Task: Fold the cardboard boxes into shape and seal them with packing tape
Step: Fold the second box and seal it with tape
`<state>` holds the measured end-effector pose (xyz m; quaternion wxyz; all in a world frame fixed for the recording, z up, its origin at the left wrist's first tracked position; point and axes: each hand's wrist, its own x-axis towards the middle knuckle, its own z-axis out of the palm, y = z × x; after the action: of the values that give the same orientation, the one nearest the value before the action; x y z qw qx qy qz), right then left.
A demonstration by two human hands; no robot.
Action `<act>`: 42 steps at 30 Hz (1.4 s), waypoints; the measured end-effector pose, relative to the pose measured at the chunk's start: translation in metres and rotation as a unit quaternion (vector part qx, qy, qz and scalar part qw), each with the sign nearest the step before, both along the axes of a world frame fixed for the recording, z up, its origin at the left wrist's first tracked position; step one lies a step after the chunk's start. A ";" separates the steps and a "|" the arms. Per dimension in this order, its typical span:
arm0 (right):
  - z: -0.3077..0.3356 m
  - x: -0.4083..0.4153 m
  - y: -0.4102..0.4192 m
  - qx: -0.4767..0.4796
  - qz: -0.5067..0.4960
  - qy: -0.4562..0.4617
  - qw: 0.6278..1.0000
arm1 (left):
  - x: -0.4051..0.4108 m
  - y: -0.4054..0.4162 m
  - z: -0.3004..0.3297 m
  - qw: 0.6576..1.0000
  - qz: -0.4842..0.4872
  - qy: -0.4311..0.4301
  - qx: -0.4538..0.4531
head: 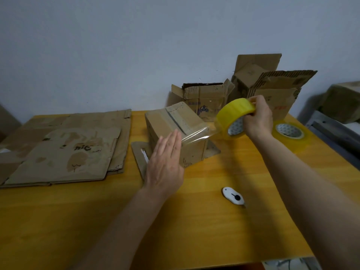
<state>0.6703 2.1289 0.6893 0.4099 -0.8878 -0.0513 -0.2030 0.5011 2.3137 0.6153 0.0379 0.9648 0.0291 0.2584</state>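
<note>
A yellow wooden table (194, 230) carries it all. Flattened cardboard sheets (64, 149) lie stacked at the left. At the middle stands a small cardboard box (192, 152), bottom flaps splayed on the wood. Behind it, two open boxes (206, 98) by the wall. A spare tape roll (289, 131) lies flat at right; a white cutter (233, 196) near the front.

Head view, down over table (194, 221)
</note>
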 end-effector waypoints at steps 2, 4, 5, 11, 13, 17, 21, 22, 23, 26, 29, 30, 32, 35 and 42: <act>-0.002 0.006 0.005 -0.005 0.014 -0.001 1.000 | 0.000 0.001 0.000 1.000 -0.001 -0.003 0.006; -0.006 0.012 0.008 -0.027 0.027 0.002 0.999 | -0.001 0.001 0.001 1.000 0.003 0.000 0.013; -0.011 0.013 0.009 -0.044 0.031 0.006 0.999 | -0.001 0.001 0.001 1.000 0.006 0.003 0.013; -0.039 0.008 0.013 -0.051 0.052 0.091 0.993 | 0.000 0.006 -0.001 1.000 0.008 -0.003 -0.013; -0.041 0.003 0.013 -0.054 0.086 0.116 0.988 | -0.004 0.014 0.000 0.999 0.011 -0.009 -0.030; -0.040 -0.019 0.013 -0.010 0.211 0.195 0.958 | -0.008 0.031 0.008 0.995 0.069 -0.019 -0.062; -0.036 -0.047 0.015 0.014 0.333 0.268 0.904 | 0.000 0.040 0.030 0.977 0.201 0.038 -0.055; -0.035 -0.052 0.014 0.018 0.353 0.293 0.888 | 0.002 0.039 0.037 0.974 0.215 0.050 -0.057; -0.034 -0.057 0.012 0.022 0.367 0.316 0.875 | 0.004 0.037 0.042 0.972 0.218 0.064 -0.060; -0.034 -0.070 0.008 0.076 0.407 0.369 0.832 | 0.015 0.024 0.049 0.972 0.195 0.114 -0.066; -0.034 -0.080 0.004 0.158 0.441 0.404 0.786 | 0.028 0.010 0.045 0.971 0.158 0.162 -0.072; -0.034 -0.083 0.003 0.164 0.447 0.406 0.780 | 0.031 0.008 0.042 0.973 0.149 0.162 -0.073; -0.034 -0.086 -0.002 0.169 0.443 0.406 0.781 | 0.034 0.010 0.038 0.978 0.123 0.147 -0.083; -0.034 -0.089 -0.009 0.179 0.463 0.426 0.756 | 0.034 0.021 0.037 0.981 0.026 0.139 -0.132; -0.042 -0.103 0.008 0.168 0.471 0.432 0.750 | 0.043 0.032 0.048 0.987 -0.073 0.102 -0.100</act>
<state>0.5675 2.1368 0.6475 0.5749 -0.6606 -0.2457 0.4156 0.5441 2.3454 0.6628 0.1496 0.9771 -0.0116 0.1507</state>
